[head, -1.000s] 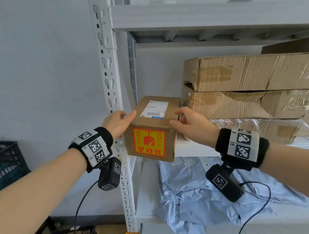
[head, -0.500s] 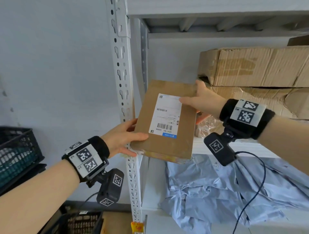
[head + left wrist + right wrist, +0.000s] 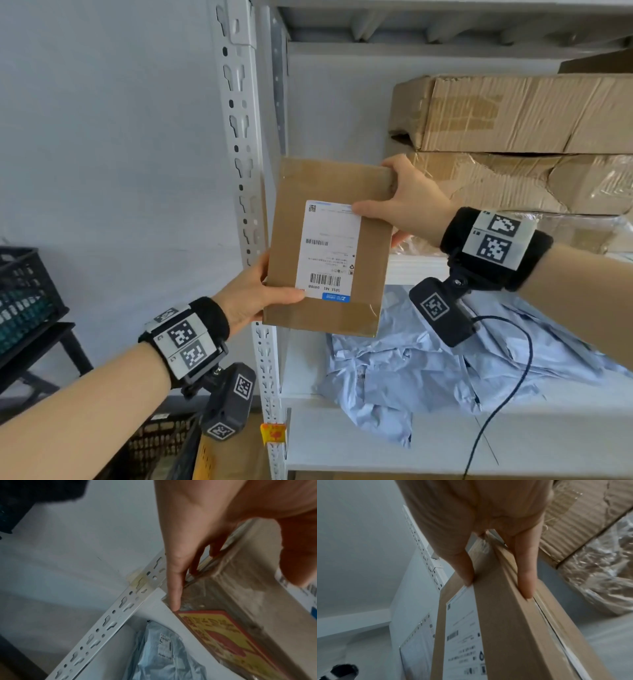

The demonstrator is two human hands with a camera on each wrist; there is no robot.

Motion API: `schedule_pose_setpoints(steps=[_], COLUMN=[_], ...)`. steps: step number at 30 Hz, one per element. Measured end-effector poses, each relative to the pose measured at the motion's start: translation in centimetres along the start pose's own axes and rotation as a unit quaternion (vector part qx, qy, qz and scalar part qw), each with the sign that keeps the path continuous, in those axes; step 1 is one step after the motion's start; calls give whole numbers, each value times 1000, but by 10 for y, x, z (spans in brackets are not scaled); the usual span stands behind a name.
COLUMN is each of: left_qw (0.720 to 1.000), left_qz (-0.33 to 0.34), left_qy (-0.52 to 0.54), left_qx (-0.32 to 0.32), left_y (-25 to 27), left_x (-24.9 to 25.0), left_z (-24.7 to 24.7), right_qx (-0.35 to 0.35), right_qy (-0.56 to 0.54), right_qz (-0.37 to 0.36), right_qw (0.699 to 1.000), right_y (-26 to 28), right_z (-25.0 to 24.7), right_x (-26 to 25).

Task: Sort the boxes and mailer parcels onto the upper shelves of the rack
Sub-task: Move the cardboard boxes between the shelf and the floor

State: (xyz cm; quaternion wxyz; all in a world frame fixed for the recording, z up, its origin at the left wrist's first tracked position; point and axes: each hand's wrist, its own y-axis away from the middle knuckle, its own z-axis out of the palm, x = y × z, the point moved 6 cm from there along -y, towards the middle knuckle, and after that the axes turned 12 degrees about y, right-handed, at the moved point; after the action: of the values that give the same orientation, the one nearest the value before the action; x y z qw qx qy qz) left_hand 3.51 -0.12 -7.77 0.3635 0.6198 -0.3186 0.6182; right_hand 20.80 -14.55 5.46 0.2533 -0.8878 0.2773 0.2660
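- While both hands grasp it, the cardboard box hangs tilted in front of the rack, label facing the head camera.
- Left hand grips its lower left corner, thumb on the label.
- Right hand clasps its upper right edge, beside the stacked cartons.

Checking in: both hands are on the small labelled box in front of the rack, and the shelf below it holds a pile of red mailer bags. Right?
Not quite. The mailer bags on the shelf below are pale blue, not red, as the head view shows. The rest holds: the left hand and right hand both grip the small labelled box in front of the rack.
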Motion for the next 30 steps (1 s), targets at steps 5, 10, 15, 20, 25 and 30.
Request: schedule_pose_setpoints(steps=[5,10,15,20,25,30], left_qw=[999,999,999,989,974,959], left_qz=[33,25,-36,-140,-223,-277], left_qy=[9,-5,-15,-46,-46,-59], left_qx=[27,29,34,12,-8,-26], left_y=[22,44,64,75,77,74], left_x=[-34,-96,-190,-292,-392,-491], left_z=[4,4,7,14,25,36], right_qx=[48,50,10,-59,-117,-159], right_qy=[7,-16,-21,-59,-98,-98], right_qz=[-22,-11,40,143,237,297], right_qw=[999,999,999,986,959,936], right_y=[50,102,151,191,230,269], right_z=[17,55,115,188,264,339], right_x=[11,44,106,183,267,351])
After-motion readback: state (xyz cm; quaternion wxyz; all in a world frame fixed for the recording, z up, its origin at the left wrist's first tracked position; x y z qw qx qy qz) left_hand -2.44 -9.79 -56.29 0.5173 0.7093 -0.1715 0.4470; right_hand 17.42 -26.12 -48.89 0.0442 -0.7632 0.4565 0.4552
